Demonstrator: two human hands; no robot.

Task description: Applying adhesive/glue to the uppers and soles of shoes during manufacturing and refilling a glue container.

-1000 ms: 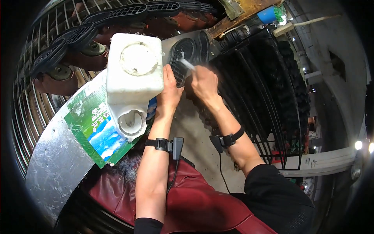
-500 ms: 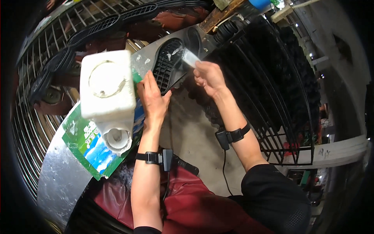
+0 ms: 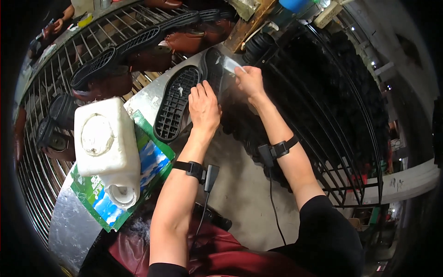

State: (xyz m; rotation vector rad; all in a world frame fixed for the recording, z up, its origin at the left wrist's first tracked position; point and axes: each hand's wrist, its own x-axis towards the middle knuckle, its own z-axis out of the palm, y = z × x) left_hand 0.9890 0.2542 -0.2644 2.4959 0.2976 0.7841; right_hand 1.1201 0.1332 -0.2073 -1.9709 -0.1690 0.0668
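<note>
A black shoe sole (image 3: 169, 123) lies on the metal bench with its gridded side up and a whitish smear on it. Beyond it to the right is a second black sole (image 3: 212, 64), partly hidden. My left hand (image 3: 204, 111) lies over the near end of that second sole, fingers stretched forward and thumb hidden. Pinched in my right hand (image 3: 250, 83) is a flat, whitish translucent tool (image 3: 232, 66), blurred, its tip at the second sole's right edge. Whether it is a brush or a scraper I cannot tell.
A white plastic jug (image 3: 101, 134) stands left on a green and blue printed sheet (image 3: 154, 159) over the metal bench (image 3: 69, 226). Behind, a wire rack (image 3: 55, 78) carries brown shoe uppers and black soles. At right is a black barred rack (image 3: 332, 124). Another person's hand (image 3: 58, 25) shows far left.
My left hand has left the first sole and moved right onto the second. My right hand has carried the whitish tool from the first sole over to the second. The view has shifted.
</note>
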